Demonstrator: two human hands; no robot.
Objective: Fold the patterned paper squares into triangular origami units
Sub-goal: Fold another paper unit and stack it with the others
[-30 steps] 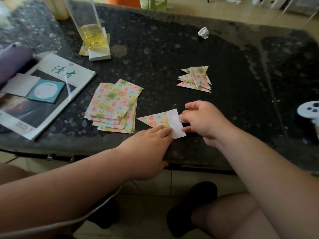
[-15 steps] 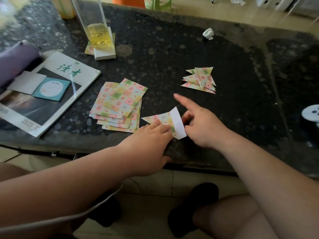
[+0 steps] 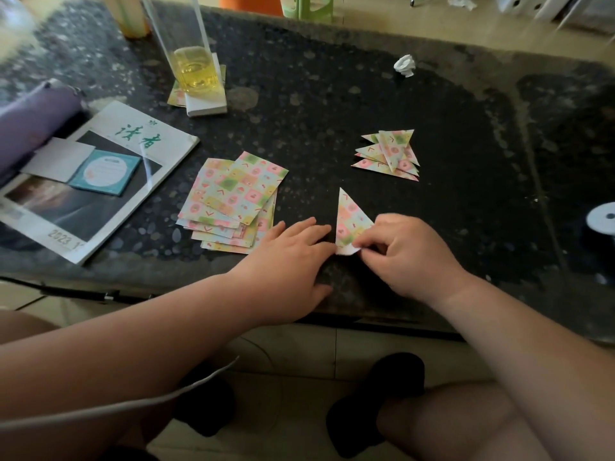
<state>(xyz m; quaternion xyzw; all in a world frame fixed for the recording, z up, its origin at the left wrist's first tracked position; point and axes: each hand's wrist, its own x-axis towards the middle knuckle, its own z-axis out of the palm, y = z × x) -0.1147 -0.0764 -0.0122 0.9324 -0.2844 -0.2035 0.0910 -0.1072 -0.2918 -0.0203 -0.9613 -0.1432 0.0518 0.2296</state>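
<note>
The pastel-patterned paper triangle [image 3: 350,217] lies near the dark speckled worktop's [image 3: 332,104] front edge. The right hand [image 3: 411,256] has its grip pinched on the triangle's white near corner. The left hand [image 3: 293,257] rests flat beside it, grip slack. A stack of patterned paper squares [image 3: 233,201] lies just left.

Dim, warm daylight falls from the far side, glaring on the far floor [image 3: 382,24]. Far-left corner blurs; edges bow. Near legs sit in soft shadow.
</note>
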